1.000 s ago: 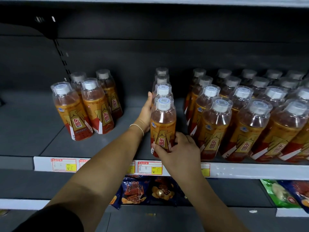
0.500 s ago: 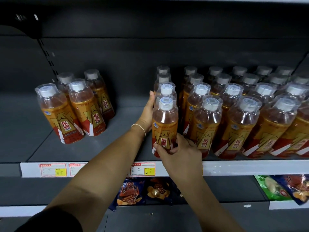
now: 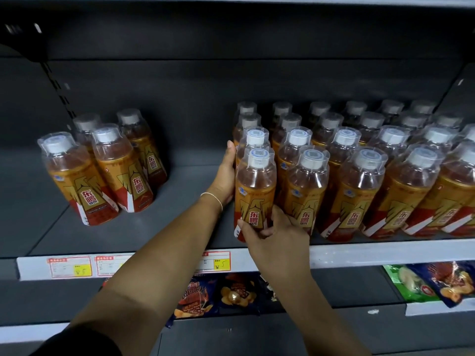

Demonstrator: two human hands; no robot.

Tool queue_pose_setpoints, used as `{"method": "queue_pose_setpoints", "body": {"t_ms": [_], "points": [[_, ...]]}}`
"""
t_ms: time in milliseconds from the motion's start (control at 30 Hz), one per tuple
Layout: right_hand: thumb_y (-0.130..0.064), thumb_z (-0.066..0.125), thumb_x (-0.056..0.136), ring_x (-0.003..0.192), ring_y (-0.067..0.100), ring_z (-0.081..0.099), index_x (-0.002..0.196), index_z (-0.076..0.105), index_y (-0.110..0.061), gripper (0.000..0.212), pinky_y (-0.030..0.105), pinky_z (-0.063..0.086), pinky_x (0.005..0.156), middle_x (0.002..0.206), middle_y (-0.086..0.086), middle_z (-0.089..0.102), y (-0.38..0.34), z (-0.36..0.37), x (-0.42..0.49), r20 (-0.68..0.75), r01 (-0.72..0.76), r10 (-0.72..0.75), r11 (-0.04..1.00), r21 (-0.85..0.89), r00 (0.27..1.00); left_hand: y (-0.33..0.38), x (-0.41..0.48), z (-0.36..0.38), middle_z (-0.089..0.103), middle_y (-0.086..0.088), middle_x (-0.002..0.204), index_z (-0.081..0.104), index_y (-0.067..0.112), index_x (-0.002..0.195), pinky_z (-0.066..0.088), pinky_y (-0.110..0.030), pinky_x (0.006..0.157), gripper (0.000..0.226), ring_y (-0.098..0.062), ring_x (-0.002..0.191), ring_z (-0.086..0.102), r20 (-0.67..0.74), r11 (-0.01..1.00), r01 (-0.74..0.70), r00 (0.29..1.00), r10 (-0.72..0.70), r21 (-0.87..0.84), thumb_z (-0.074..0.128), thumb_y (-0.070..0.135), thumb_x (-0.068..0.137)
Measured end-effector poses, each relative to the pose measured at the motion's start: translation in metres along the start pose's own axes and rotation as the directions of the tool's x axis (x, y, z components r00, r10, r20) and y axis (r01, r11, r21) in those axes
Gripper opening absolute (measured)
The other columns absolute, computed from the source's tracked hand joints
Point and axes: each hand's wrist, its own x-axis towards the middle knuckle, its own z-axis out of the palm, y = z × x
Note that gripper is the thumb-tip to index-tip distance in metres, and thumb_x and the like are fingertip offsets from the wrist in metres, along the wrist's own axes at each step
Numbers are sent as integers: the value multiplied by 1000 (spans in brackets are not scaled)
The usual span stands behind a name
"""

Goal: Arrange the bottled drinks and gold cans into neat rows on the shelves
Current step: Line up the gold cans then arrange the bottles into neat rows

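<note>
My right hand (image 3: 272, 235) has its fingers wrapped round the foot of the front bottle (image 3: 254, 194), a clear plastic bottle of amber drink with a white cap and an orange-and-red label. It stands about upright near the front lip of the dark grey metal shelf (image 3: 154, 235), at the six o'clock end of its file. My left hand (image 3: 226, 176) lies flat against the nine o'clock side of that file, fingers straight, holding nothing. The file is the leftmost of the block of matching bottles (image 3: 359, 181) that runs off toward three o'clock. Well apart at nine o'clock stands a loose cluster of four bottles (image 3: 102, 170), not squared up. I see no gold cans.

My worries from here: the grip is low on a tall bottle, so a quick shove toward twelve could tip its cap into the one behind and topple the file. It is close to the white price rail (image 3: 359, 255), so a tug toward six could drop it onto the snack bags (image 3: 231, 294) below. Too hard a press from the left palm could skew the rows.
</note>
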Motion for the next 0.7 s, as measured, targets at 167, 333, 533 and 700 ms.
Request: {"method": "queue_pose_setpoints", "body": {"t_ms": [167, 333, 533, 700], "points": [[-50, 79, 77, 81, 17, 70, 124, 65, -1, 70, 15, 36, 73, 86, 9, 74, 3, 3, -1, -25, 4, -3, 1000, 7, 1000, -1, -3, 0, 72, -7, 111, 70, 20, 112, 55, -34, 84, 62, -21, 104, 68, -14, 999, -17, 1000, 17, 37, 29, 63, 96], [-47, 80, 77, 80, 16, 70, 124, 64, 0, 68, 15, 38, 74, 84, 8, 74, 7, 2, -2, -38, 21, -20, 1000, 18, 999, -3, -14, 2, 64, -15, 126, 54, 11, 133, 49, -41, 96, 63, -29, 118, 60, -41, 998, -48, 998, 50, 46, 29, 57, 99], [-59, 67, 83, 94, 14, 67, 135, 57, -8, 74, 12, 36, 78, 100, 5, 73, 10, 2, 0, 21, 52, -52, 999, -6, 998, -6, -19, 2, 69, -11, 117, 57, 12, 128, 51, -36, 91, 59, -23, 108, 66, -24, 998, -24, 999, 25, 57, 25, 54, 101], [-62, 61, 86, 105, 16, 64, 140, 51, -8, 77, 19, 45, 84, 110, 5, 71, 10, 3, 0, 50, 52, -50, 998, -43, 998, -6, -21, 7, 63, -14, 126, 53, 10, 135, 47, -40, 99, 60, -27, 115, 61, -57, 999, -28, 998, 30, 41, 25, 52, 102]]}}
